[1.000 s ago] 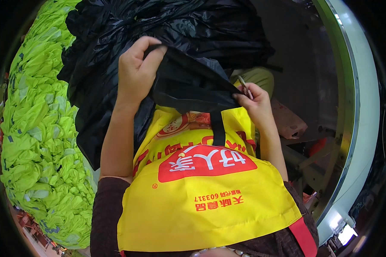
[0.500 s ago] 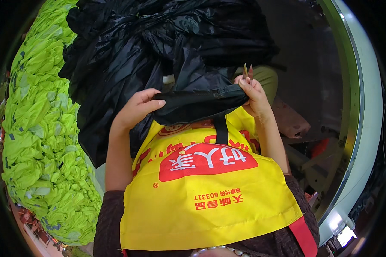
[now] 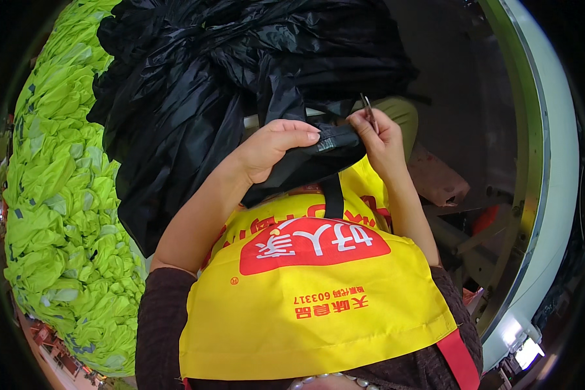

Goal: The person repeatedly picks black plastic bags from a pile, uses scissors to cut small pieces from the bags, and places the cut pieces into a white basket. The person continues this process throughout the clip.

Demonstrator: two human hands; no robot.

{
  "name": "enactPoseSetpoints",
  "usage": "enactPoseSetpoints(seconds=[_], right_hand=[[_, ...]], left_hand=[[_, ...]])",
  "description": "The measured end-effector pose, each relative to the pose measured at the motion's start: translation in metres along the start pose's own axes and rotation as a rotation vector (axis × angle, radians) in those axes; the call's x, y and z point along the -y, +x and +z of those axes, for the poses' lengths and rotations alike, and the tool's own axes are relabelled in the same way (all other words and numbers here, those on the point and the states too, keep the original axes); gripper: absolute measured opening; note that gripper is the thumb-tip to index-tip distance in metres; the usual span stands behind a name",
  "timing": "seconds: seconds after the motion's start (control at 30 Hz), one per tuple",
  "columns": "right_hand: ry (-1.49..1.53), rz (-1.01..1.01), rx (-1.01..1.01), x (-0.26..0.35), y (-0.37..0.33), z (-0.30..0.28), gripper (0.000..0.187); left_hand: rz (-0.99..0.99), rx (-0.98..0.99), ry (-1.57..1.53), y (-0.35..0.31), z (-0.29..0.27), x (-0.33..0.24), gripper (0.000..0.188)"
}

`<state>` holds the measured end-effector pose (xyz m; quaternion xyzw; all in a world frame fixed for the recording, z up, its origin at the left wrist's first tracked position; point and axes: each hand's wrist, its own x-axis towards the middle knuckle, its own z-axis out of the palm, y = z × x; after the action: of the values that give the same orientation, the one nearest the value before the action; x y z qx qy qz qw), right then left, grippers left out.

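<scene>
My left hand (image 3: pixel 273 148) is closed on a strip of black fabric (image 3: pixel 305 166), its thumb lying along the upper edge beside a small printed label (image 3: pixel 333 142). At the strip's right end my right hand (image 3: pixel 382 138) pinches the fabric edge between thumb and finger. The same hand also holds small thread snips (image 3: pixel 368 112), their pointed tips sticking up above the fingers. The strip hangs over my lap and joins a large crumpled heap of shiny black fabric (image 3: pixel 182 97) in front of me. Part of the strip is hidden behind my left hand.
A tall pile of bright yellow-green garments (image 3: pixel 65 214) runs along the left. I wear a yellow apron (image 3: pixel 318 338) with red straps. A pale curved table edge (image 3: pixel 559 162) bounds the right side, with a brownish block-like object (image 3: pixel 439 182) below it.
My left hand has slid right along the strip, closer to my right hand, and the label now shows. The snips have tilted in my right hand.
</scene>
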<state>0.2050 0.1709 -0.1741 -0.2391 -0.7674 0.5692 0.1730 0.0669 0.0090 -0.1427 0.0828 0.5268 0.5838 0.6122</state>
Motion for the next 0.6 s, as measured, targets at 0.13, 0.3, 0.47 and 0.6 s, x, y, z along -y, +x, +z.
enactPoseSetpoints(seconds=[0.13, 0.3, 0.47, 0.6], right_hand=[[-0.141, -0.186, -0.268, 0.021, 0.0, -0.008, 0.014], [-0.193, -0.337, 0.052, 0.047, -0.011, 0.001, 0.019], [-0.104, -0.164, 0.083, 0.039, -0.012, 0.007, 0.014], [-0.337, -0.313, 0.002, 0.048, -0.018, 0.008, 0.011]], left_hand=[[-0.031, -0.021, -0.032, -0.001, 0.001, 0.003, 0.02], [0.04, -0.025, 0.059, 0.0, 0.002, 0.004, 0.02], [0.09, 0.026, 0.129, 0.001, 0.003, 0.008, 0.021], [0.132, 0.029, 0.221, 0.005, 0.004, 0.01, 0.021]])
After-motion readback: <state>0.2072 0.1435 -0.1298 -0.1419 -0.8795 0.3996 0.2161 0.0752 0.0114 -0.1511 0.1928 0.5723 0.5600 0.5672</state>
